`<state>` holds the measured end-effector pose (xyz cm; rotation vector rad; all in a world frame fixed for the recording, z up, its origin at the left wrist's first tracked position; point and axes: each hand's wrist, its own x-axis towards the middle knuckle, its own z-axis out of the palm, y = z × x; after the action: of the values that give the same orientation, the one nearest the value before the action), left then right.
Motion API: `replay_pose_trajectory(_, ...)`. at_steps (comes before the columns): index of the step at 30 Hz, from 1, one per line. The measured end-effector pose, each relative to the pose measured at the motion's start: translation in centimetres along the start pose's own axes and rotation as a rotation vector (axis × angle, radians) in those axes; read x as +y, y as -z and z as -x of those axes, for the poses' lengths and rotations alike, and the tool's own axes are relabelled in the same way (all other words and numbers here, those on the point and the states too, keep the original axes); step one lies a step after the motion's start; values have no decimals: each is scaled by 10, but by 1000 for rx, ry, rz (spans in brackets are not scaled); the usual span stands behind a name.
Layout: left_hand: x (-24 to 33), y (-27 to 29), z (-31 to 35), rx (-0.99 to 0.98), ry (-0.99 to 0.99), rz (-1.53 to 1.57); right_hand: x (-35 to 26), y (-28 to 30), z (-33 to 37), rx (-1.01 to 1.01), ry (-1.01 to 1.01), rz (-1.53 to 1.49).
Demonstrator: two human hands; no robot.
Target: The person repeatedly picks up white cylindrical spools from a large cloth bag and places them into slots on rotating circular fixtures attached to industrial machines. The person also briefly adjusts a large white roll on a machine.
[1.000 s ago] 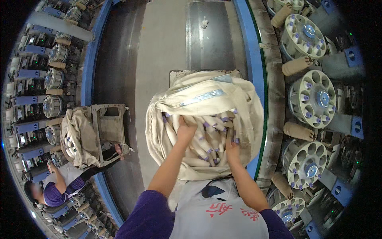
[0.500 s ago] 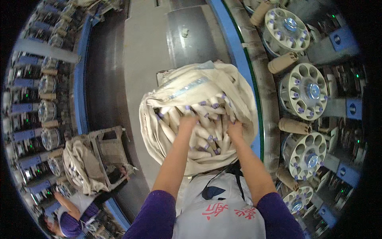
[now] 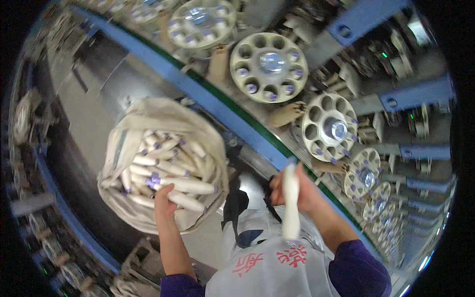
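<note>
My right hand (image 3: 306, 192), raised in front of the apron, grips a cream yarn bobbin (image 3: 291, 208) that points down toward me. It is slightly blurred by motion. Over the near edge of a cloth sack (image 3: 115, 171), my left hand (image 3: 164, 202) is closed around a small bunch of yarn bobbins (image 3: 190, 185) with purple tube ends. How many it holds I cannot make out. Loose yarn bobbins (image 3: 163, 154) fill the sack beneath it. Up and right of my right hand stands a round magazine (image 3: 310, 111), with bobbins in some of its holes.
A blue rail (image 3: 247, 133) with a green edge runs diagonally between the sack and the machine. More round magazines (image 3: 271, 63) line the machine, with brown cones (image 3: 287, 115) between them. Another machine row (image 3: 42, 232) stands at the left. Dark floor (image 3: 106, 106) shows beyond the sack.
My view has turned right, toward the machine. Both hands have come out of the sack with yarn bobbins, and the right one has moved away from it toward the magazines.
</note>
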<state>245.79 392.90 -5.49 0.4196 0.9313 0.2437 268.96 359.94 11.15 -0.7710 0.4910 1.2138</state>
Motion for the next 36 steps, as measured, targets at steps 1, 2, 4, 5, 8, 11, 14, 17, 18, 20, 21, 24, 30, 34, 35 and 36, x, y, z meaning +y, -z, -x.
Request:
replay_pose_trajectory(1,4,-28,11,-93,42,-62,25,-3,29,-100,-77,-47)
replay_pose_trajectory(2,-8,-54,21,-294,53,-74,41,4,53,-212,-164,-39)
replay_pose_trajectory(4,-30,-121,29,-632,208,-128,38,25,77,-231,-226,-184)
replay_pose_trajectory(5,-47,-156,30,-750,326,-141,33,37,85,-331,-243,-274)
replay_pose_trajectory(8,-111,-249,32,-1033,529,-271,-18,84,93,-20,114,593)
replay_pose_trajectory(11,-157,-317,38,-1223,451,-315,-62,126,102,-48,280,872)
replay_pose_trajectory(14,-179,-359,54,-1215,217,-502,-97,151,110,280,474,775)
replay_pose_trajectory(17,-192,-391,65,-1166,7,-661,-118,160,118,466,844,776)
replay_pose_trajectory(18,-195,-401,68,-1139,-5,-722,-123,158,118,548,893,850)
replay_pose_trajectory(20,-201,-417,72,-1133,-98,-802,-126,154,112,332,969,1125)
replay_pose_trajectory(21,-204,-424,75,-1124,-139,-813,-127,150,105,381,916,994)
replay_pose_trajectory(24,-203,-441,79,-945,-216,-715,-136,138,78,395,919,820)
replay_pose_trajectory(30,-197,-476,54,-778,-461,-889,-206,127,13,337,1303,895)
replay_pose_trajectory(34,-196,-506,17,-847,-621,-1044,-234,145,-8,417,1222,985)
replay_pose_trajectory(35,-196,-513,7,-908,-765,-1122,-238,148,-12,375,1248,933)
replay_pose_trajectory(36,-193,-518,-2,-950,-793,-1162,-242,150,-15,378,1237,881)
